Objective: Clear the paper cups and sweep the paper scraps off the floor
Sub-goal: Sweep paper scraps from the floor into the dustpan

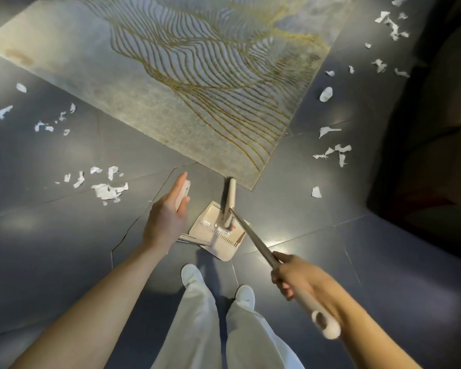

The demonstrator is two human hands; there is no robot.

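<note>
- While the dustpan (pixel 224 247) stood on the dark floor (pixel 64 235) just ahead of the feet, near the rug's (pixel 171 102) corner, both hands were at tool handles. Judged: tools being readied, sweeping not yet begun.
- Right hand (pixel 298 280): fingers curled round the broom (pixel 253 241) at its metal shaft, arm held low to the right. The shaft slanted down to the dustpan. The grip sat near the top end, likely for reach and leverage.
- Left hand (pixel 165 217): fingers straight, laid along the top of the dustpan handle (pixel 183 191), thumb touching its side, not wrapped. Probably steadying it upright.
- Paper scraps (pixel 105 189): one cluster on the floor just left of the left hand, more scattered along the right side.
- Paper cup (pixel 326 94): on its side on the floor, right of the rug, well apart from both hands.
</note>
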